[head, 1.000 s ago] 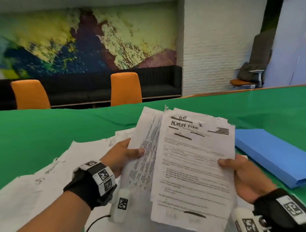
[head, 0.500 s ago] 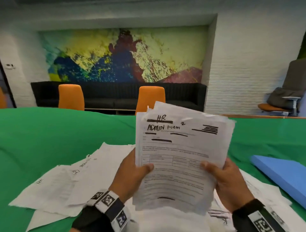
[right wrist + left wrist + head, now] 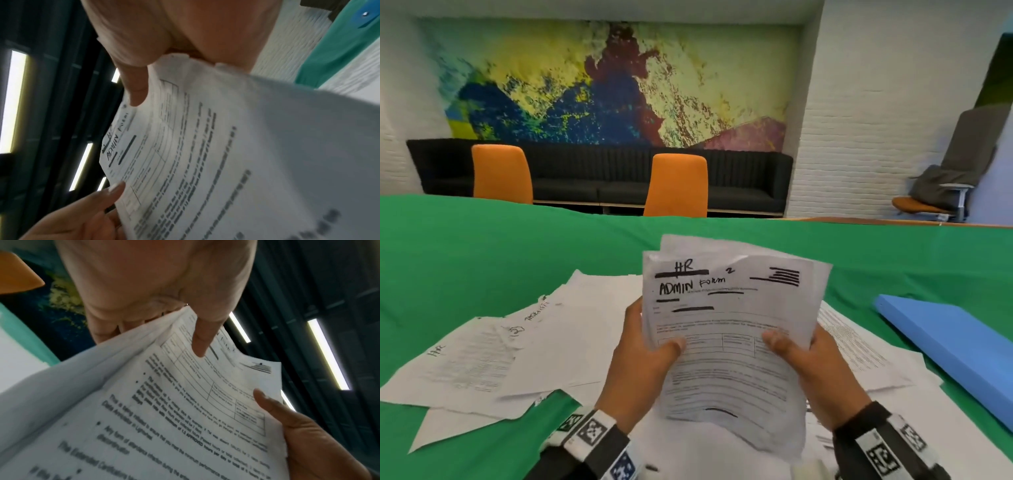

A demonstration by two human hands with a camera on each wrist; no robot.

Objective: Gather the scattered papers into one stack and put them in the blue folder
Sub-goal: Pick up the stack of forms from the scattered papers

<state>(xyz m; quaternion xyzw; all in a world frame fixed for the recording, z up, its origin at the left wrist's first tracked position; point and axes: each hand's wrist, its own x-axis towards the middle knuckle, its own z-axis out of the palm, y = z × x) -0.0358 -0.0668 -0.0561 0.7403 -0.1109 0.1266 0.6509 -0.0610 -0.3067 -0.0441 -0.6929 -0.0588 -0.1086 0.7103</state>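
I hold a stack of papers [image 3: 726,329] upright above the table, its top sheet headed "HR ADMIN FORM". My left hand [image 3: 643,356] grips the stack's left edge, thumb on the front. My right hand [image 3: 808,363] grips the right edge the same way. In the left wrist view the stack [image 3: 185,410] fills the frame under the left thumb. The right wrist view shows the stack [image 3: 226,154] from the other side. The blue folder [image 3: 955,346] lies shut on the table to the right. More loose papers [image 3: 524,353] lie spread below and left of the stack.
A green cloth covers the table [image 3: 482,253]. Some sheets [image 3: 859,353] lie between my right hand and the folder. Two orange chairs [image 3: 676,185] and a dark sofa [image 3: 599,174] stand beyond the far edge.
The fanned sheets have been squared into one stack. Both hands have moved up to grip its sides nearer the middle, and the stack stands more upright.
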